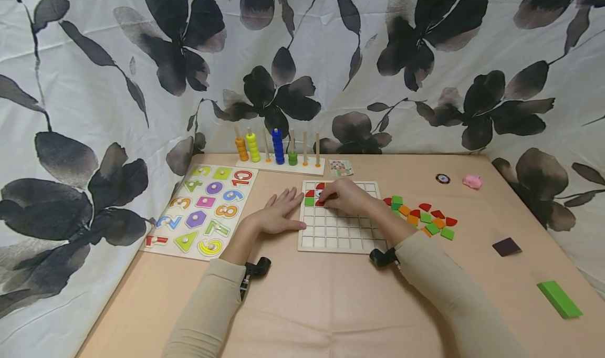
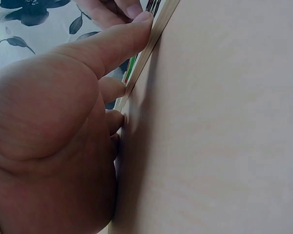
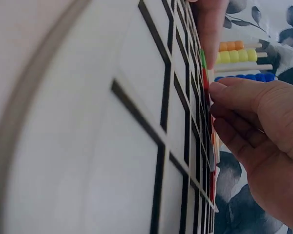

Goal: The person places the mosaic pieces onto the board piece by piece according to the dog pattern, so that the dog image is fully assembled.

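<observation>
A white grid board with raised lines lies on the table, red and green pieces in its upper left squares. My left hand rests at its left edge, fingers spread; in the left wrist view the thumb touches the wooden rim. Over the board's upper left, my right hand pinches a small red piece, mostly hidden by the fingertips. In the right wrist view the thumb and fingers of my right hand meet low at the board's surface. A green square piece sits just left.
Loose red, green and orange pieces lie right of the board. A number puzzle board is at left, a peg stand with coloured rings behind. A picture card, pink pig figure, dark square and green block lie around.
</observation>
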`<action>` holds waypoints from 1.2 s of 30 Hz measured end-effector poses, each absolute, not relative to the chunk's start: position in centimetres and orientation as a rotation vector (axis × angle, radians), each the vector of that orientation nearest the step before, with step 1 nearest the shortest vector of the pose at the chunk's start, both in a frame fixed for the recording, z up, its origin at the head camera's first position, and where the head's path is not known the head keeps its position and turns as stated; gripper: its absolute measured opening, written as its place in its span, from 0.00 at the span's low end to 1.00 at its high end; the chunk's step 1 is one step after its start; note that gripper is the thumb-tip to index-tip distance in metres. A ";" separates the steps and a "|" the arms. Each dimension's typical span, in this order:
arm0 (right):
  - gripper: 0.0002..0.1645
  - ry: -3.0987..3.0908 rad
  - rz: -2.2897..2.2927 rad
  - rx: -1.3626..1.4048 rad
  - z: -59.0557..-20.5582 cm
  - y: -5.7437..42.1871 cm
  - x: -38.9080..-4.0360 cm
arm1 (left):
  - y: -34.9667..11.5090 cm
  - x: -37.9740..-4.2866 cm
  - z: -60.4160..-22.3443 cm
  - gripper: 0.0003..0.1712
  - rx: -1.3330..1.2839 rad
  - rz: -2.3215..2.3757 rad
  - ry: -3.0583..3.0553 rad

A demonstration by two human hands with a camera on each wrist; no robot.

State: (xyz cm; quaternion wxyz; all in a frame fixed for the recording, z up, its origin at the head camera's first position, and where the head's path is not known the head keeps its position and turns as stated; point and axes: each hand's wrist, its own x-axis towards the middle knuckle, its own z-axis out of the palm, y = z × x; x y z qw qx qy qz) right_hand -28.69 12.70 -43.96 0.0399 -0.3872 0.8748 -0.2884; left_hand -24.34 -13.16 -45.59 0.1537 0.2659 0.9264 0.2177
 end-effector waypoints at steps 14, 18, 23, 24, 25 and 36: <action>0.15 2.814 -1.311 -0.688 -41.7 23.9 -27.3 | -12.8 -24.6 -45.9 0.53 0.749 0.615 2.658; 0.16 2.808 -1.304 -0.447 -42.3 27.8 -27.7 | -12.8 -24.7 -45.9 0.53 0.728 0.618 2.665; 0.20 2.775 -1.185 -0.322 -43.5 31.2 -28.5 | -12.8 -24.8 -45.9 0.53 0.705 0.627 2.667; 0.21 2.759 -1.159 -0.320 -43.7 31.6 -28.7 | -12.8 -24.8 -45.9 0.53 0.707 0.629 2.666; 0.21 2.736 -1.145 -0.320 -43.9 32.0 -28.8 | -12.7 -24.8 -45.9 0.53 0.710 0.630 2.667; 0.15 2.694 -1.078 -0.582 -45.2 30.0 -29.5 | -12.3 -25.1 -45.7 0.53 0.717 0.635 2.666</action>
